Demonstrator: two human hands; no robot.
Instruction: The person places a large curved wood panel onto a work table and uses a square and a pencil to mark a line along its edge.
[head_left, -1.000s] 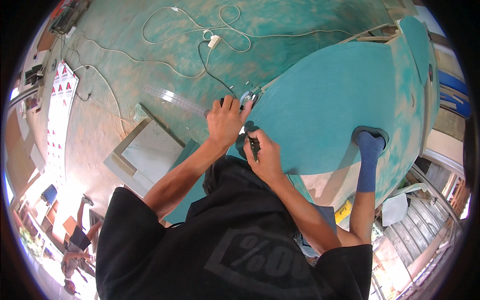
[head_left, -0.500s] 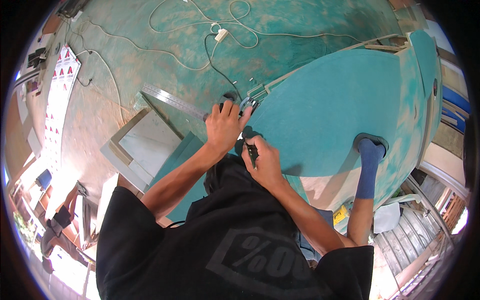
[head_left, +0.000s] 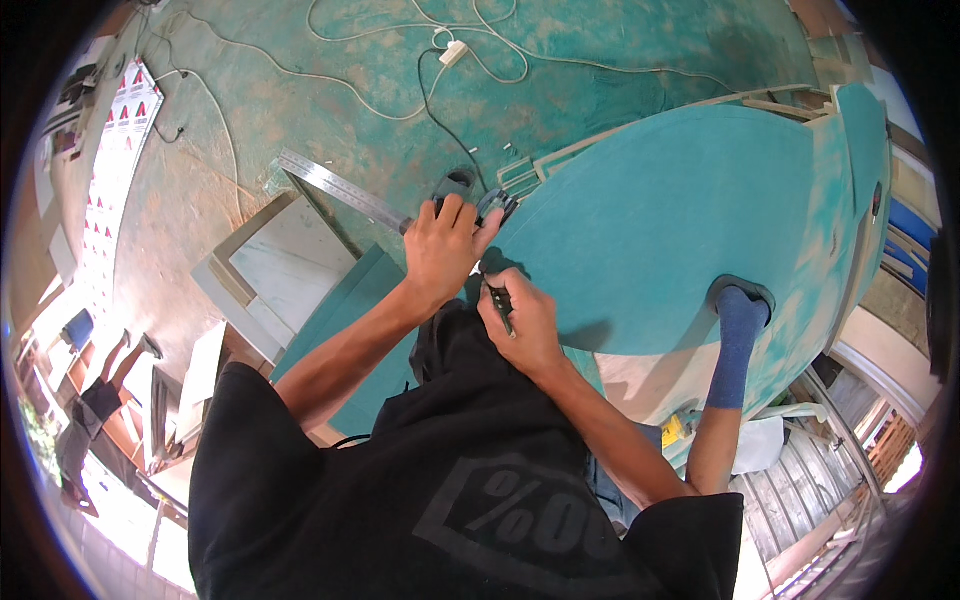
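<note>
My left hand (head_left: 447, 245) is closed around the near end of a steel ruler (head_left: 340, 188), whose blade points out to the far left. Its grip covers that end, so whether a square's head is attached cannot be seen. In my right hand (head_left: 525, 325), a dark pen or marker (head_left: 502, 315) is pinched, its tip toward the left hand at the edge of a rounded teal board (head_left: 650, 220). Just beyond my left fingers lies a dark tool (head_left: 497, 203) at the end of a black cord, partly hidden.
A white extension socket (head_left: 453, 53) with looping cable lies on the stained floor. To the left sit stacked panels (head_left: 295, 258) and a white printed strip (head_left: 118, 160). My socked foot (head_left: 740, 335) in a slide rests on the board. Another person (head_left: 100, 400) is at far left.
The view has shifted slightly, with the floor cable higher in the picture. Both hands keep their holds on the ruler and the pen. The other person at the left has changed position.
</note>
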